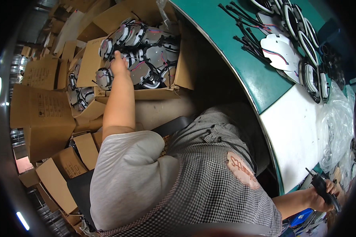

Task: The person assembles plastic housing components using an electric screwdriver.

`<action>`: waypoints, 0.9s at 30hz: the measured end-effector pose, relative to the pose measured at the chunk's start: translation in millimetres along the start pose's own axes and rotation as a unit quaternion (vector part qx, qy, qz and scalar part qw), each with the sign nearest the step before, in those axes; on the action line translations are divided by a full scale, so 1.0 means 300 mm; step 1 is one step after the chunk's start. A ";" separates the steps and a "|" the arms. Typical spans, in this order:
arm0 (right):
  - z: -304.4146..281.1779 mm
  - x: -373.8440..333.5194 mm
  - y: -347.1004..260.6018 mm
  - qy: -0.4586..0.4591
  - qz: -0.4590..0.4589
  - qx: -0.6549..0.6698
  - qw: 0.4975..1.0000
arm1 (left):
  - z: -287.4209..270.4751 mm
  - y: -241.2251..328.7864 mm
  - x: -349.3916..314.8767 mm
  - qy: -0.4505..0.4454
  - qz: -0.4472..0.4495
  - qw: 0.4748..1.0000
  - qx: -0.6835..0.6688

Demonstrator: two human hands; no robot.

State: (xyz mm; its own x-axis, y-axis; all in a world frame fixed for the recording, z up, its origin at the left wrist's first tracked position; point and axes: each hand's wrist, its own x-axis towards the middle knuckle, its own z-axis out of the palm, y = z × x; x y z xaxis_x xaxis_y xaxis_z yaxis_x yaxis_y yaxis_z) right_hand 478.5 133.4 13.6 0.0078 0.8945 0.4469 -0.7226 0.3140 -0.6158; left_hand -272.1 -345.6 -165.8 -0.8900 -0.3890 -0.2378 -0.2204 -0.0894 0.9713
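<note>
My left arm reaches to an open cardboard box (144, 94) piled with grey and white rounded assemblies (156, 55) with black rims and red-blue wires. My left hand (119, 66) lies over the near left side of this pile. Its fingertips are partly hidden, so whether it grips anything is unclear. One rounded assembly (104, 78) sits right beside the wrist at the box's left edge. Off at the lower right, my right hand (325, 197) is closed round a black hand-held tool (322, 187) with a thin tip pointing up and left.
A green-topped table (241, 59) with a white sheet (290, 132) curves along my right. White plates (281, 51), black cables (247, 37) and white-black rings (310, 79) lie on it. Clear plastic bags (338, 126) are at its right. More cardboard boxes (43, 114) crowd the left.
</note>
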 end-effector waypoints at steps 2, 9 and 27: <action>0.002 -0.009 0.000 -0.029 0.029 -0.002 0.999 | 0.072 -0.006 -0.034 -0.041 0.078 0.996 0.009; 0.090 -0.120 0.194 -0.018 0.058 0.044 0.997 | 0.380 0.192 -0.463 -0.278 0.287 0.912 0.093; 0.112 -0.132 0.330 0.167 0.199 -0.084 0.962 | 1.188 0.355 -2.094 -0.754 0.499 0.423 0.066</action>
State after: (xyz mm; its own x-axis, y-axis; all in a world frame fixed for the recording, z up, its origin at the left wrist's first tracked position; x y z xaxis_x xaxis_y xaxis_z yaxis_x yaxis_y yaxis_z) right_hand 383.4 118.5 -43.3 -0.0040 0.9981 -0.0622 -0.5925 -0.0525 -0.8039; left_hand 121.3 216.1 84.9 0.2118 0.8625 0.4596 0.6333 -0.4793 0.6076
